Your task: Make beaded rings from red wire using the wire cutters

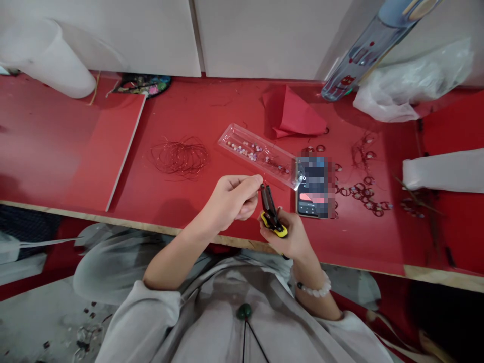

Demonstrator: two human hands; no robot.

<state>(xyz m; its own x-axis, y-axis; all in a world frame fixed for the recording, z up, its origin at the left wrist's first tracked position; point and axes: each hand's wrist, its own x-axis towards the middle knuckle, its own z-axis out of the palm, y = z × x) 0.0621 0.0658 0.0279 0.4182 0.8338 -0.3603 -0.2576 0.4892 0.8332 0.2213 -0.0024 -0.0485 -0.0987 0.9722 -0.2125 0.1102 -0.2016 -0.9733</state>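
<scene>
Head view shows a red tabletop (166, 113) with a clear plastic tray (233, 129) of small pale beads (242, 148) lying slantwise just beyond the hands. A lit phone (310, 199), partly blurred, sits at the tray's right end, between it and scattered dark red rings (363, 192). Farther back are folded red material (293, 113), a transparent bottle (363, 58) and a crumpled plastic bag (414, 85); a red board (108, 161) lies to the left, near a loose coil of thin reddish wire (180, 157). The pliers (269, 204), black with yellow on the handles, are tilted, nose pointing away from the body, above the near part of the table; whether their jaws meet is unclear. The right hand (292, 234) is wrapped around the handles. The left hand (233, 201) has its thumb and forefinger pressed together on a wire piece (264, 180), barely visible beside the pliers' nose, its other fingers curled in. Both forearms reach forward, converging.
</scene>
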